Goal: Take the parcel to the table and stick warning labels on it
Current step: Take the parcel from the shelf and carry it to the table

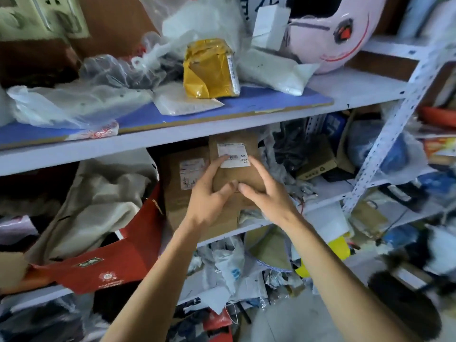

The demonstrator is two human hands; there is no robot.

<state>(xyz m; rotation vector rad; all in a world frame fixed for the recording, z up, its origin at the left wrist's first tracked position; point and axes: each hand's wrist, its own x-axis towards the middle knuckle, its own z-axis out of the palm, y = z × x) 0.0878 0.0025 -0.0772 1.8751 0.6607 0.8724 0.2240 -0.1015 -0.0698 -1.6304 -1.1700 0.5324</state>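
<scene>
Brown paper parcel with white shipping label (246, 177) on middle white metal shelf (318, 207); left grip (212, 193) and right grip (265, 193) both clasp it. Draw straight out, clear of neighbouring cardboard box (181, 203).

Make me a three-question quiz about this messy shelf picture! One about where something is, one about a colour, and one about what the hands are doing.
1. Where does the yellow-taped package sit?
A. on the floor
B. on the shelf above the hands
C. inside a drawer

2. What colour is the label on the brown parcel?
A. white
B. green
C. black

3. What are the left hand and right hand doing?
A. hanging loose
B. cutting tape
C. holding the brown parcel

Answers:
1 B, it rests one level up from the hands.
2 A, the sticker is white with dark print.
3 C, fingers and thumbs of both hands grip the parcel.
</scene>
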